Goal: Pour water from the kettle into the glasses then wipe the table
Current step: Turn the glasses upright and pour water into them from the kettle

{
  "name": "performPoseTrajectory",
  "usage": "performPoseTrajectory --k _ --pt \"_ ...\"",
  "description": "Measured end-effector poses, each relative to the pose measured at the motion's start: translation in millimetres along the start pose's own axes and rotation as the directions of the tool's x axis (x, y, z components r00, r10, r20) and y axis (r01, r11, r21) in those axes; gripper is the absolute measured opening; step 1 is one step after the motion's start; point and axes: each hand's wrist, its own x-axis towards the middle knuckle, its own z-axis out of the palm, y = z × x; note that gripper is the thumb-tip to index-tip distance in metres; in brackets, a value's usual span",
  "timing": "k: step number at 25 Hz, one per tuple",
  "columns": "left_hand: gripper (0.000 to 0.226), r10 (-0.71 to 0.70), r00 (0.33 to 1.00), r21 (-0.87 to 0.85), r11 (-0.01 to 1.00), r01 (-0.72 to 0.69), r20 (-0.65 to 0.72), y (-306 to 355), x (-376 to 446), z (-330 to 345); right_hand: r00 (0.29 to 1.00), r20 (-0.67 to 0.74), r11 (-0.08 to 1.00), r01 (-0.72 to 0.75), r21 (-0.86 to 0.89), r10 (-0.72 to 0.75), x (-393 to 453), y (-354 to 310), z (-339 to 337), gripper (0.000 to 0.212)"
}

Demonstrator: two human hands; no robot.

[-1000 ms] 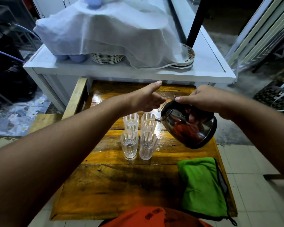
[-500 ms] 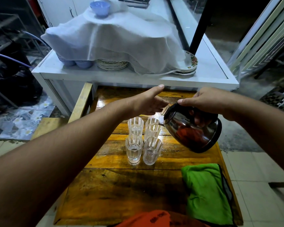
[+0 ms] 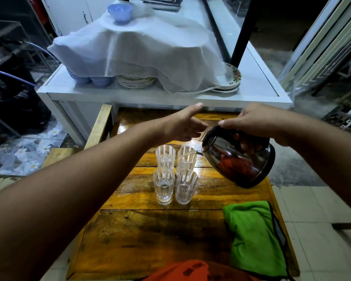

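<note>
Your right hand (image 3: pixel 257 122) is closed around the black handle of the kettle (image 3: pixel 239 159), thumb pressed along the top near the lid, fingers curled underneath. You hold the kettle tilted toward 9 o'clock, clear of the worktop (image 3: pixel 150 240), with its short spout just over the rim of the far right glass (image 3: pixel 186 159). A thin stream of water runs from the spout into that glass.

Your left hand (image 3: pixel 182 126) is open and holds nothing, the fingers spread loosely and the thumb pointing toward 12 o'clock. It hovers above the far glasses, just beside the kettle's lid; whether a fingertip touches the lid cannot be told.

Four clear ribbed glasses stand upright in a tight square at the middle of the wooden worktop. The far left glass (image 3: pixel 165 157) is at 9 o'clock from the one being filled. The near left glass (image 3: pixel 163 187) has water in its lower part, and the near right glass (image 3: pixel 186 186) stands just beside it; how much it holds is not clear. The worktop around the glasses shines wet.

A folded green cloth (image 3: pixel 253 238) lies on the worktop at 5 o'clock from the glasses, well apart from them, near the right edge.

Beyond the worktop, at 12 o'clock, a white counter (image 3: pixel 259 88) carries stacked plates (image 3: pixel 136 80) under a thin white sheet (image 3: pixel 142 49), with a blue bowl (image 3: pixel 120 12) on top.
</note>
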Motion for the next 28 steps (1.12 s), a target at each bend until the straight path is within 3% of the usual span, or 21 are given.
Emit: performPoseTrajectory --k 5,9,17,28 --pt "0.076 -0.028 1.000 0.009 1.000 0.028 0.004 1.6 5.3 9.9 0.999 -0.032 0.998 0.006 0.061 -0.004 -0.8 17.8 9.9 0.048" --pt "0.075 -0.051 0.999 0.022 0.998 0.052 -0.015 4.5 9.6 18.3 0.999 -0.041 0.977 0.010 0.212 -0.001 -1.3 40.2 23.0 0.048" --pt "0.076 -0.065 0.998 0.073 0.995 0.065 -0.004 9.4 13.1 32.6 0.988 -0.141 0.876 0.124 0.466 -0.065 -4.9 81.9 53.6 0.052" --pt "0.074 -0.096 0.995 0.055 0.994 0.095 0.018 18.6 12.0 50.3 0.949 -0.301 0.730 0.270 0.628 -0.091 -15.1 125.8 91.9 0.057"
